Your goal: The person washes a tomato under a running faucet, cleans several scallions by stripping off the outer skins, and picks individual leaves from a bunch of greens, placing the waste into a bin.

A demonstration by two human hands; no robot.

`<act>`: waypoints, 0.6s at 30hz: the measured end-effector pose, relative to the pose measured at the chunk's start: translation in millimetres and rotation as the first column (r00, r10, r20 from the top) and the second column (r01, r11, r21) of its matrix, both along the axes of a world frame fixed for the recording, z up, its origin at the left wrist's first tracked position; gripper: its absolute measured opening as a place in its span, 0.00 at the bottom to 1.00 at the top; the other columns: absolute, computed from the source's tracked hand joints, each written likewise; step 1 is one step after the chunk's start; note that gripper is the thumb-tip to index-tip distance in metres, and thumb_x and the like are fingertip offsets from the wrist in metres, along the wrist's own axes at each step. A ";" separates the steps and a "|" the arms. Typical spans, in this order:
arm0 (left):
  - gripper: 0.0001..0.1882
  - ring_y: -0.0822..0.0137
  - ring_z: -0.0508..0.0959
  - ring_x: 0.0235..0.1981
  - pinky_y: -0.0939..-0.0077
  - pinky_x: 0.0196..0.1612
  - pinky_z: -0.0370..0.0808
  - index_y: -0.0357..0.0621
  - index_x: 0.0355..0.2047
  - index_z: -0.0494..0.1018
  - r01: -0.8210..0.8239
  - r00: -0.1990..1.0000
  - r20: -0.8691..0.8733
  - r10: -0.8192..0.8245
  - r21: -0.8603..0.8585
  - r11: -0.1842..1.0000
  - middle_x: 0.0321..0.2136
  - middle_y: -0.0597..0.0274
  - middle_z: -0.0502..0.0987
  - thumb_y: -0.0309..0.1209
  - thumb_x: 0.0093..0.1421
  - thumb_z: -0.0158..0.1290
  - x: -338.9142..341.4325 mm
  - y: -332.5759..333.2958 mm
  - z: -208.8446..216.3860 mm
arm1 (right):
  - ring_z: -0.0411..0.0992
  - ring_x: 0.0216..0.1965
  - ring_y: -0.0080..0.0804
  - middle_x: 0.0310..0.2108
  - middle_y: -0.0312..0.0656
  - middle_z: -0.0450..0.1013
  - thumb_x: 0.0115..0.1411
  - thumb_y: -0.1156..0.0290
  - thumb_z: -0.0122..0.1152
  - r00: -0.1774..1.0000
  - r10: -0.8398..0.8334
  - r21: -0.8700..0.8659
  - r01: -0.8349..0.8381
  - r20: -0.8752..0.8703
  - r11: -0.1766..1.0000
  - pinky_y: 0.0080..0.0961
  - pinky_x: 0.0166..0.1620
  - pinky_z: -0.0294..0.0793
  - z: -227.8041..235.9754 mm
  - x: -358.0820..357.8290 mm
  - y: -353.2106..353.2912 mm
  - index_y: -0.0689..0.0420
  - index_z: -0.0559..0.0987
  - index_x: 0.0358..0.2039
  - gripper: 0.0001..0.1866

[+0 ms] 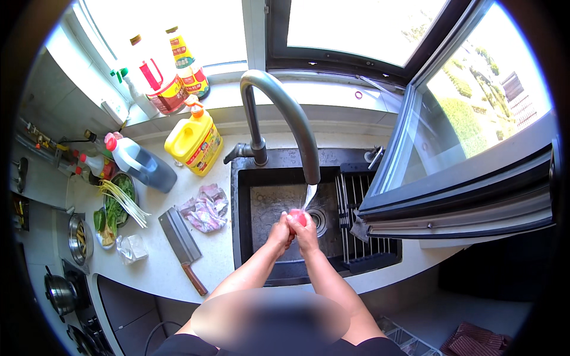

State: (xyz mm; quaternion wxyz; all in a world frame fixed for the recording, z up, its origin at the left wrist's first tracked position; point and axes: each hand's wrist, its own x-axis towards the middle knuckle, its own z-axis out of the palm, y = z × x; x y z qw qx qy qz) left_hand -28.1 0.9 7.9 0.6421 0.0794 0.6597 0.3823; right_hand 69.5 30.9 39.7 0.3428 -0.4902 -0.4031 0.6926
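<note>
Over the dark sink (pixel 270 255), my left hand (pixel 279 232) and my right hand (pixel 305 234) are together, closed round a small red tomato (pixel 298 217). Water (pixel 309 197) runs down onto it from the tall grey faucet (pixel 284 104). My right hand covers its near right side, and the left hand lies against its left. Part of the tomato is hidden by the fingers. Below the hands, the round drain (pixel 318 221) shows at the right of the basin.
A metal drying rack (pixel 367 249) fills the sink's right side, under an open window sash (pixel 463 196). Left of the sink lie a cleaver (pixel 180 235) and a crumpled cloth (pixel 206 209). A yellow pump jug (pixel 196 142), green vegetables (pixel 122 199) and several bottles stand farther left.
</note>
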 end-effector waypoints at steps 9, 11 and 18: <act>0.38 0.44 0.53 0.59 0.58 0.60 0.52 0.30 0.57 0.48 0.142 0.150 -0.830 0.537 0.555 0.820 0.55 0.37 0.54 0.30 0.51 0.55 -87.9 42.9 55.9 | 0.71 0.37 0.43 0.38 0.47 0.69 0.59 0.42 0.43 0.940 -0.286 -0.623 0.112 -0.188 0.775 0.61 0.54 0.53 -9.6 6.5 18.3 0.54 0.63 0.49 0.29; 0.41 0.44 0.48 0.62 0.59 0.63 0.46 0.29 0.59 0.44 0.129 0.178 -0.780 0.600 0.623 0.772 0.58 0.35 0.50 0.29 0.52 0.54 -121.6 55.1 56.5 | 0.71 0.37 0.44 0.40 0.49 0.68 0.59 0.43 0.43 0.928 -0.288 -0.650 0.070 -0.235 0.757 0.61 0.54 0.53 -6.1 6.8 18.3 0.54 0.63 0.49 0.29; 0.26 0.51 0.64 0.56 0.68 0.59 0.58 0.31 0.55 0.59 -0.002 0.548 -0.628 0.553 0.660 0.751 0.52 0.42 0.65 0.30 0.57 0.47 -117.2 49.0 83.0 | 0.73 0.35 0.42 0.39 0.46 0.68 0.57 0.47 0.51 0.954 -0.177 -0.617 -0.011 -0.243 0.787 0.60 0.53 0.55 7.9 0.0 9.4 0.51 0.64 0.48 0.26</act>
